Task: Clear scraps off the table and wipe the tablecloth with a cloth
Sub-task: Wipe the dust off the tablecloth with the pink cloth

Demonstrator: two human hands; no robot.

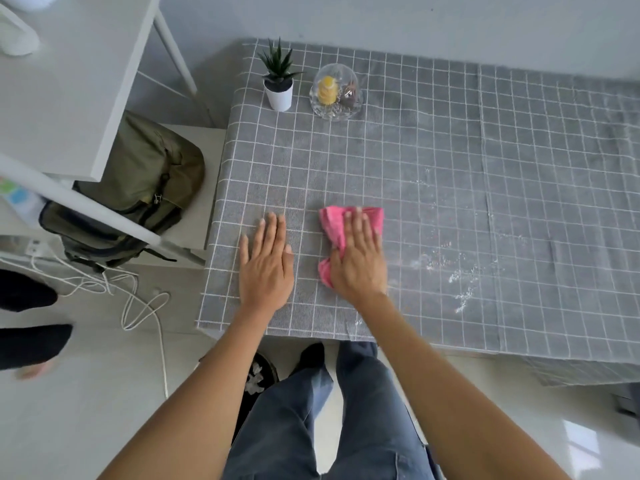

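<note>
An olive backpack (138,188) sits on a low white shelf left of the table. On the grey checked tablecloth (450,150), the left hand (266,265) lies flat, fingers straight. Just beside it the right hand (360,261) presses flat on a crumpled pink cloth (332,223). White crumbs (460,275) lie scattered further right.

The tablecloth (398,174) is a matt grey woven fabric with a white grid, its weave looking slightly rough, dusted with pale powdery scraps (462,282). The pink cloth (334,225) looks soft and fuzzy. The domed dish (335,91) is clear, glossy, cut-patterned glass or plastic. The plant pot (279,95) is smooth and white. The backpack (138,192) is dull olive fabric. The floor (86,393) tiles shine faintly.
</note>
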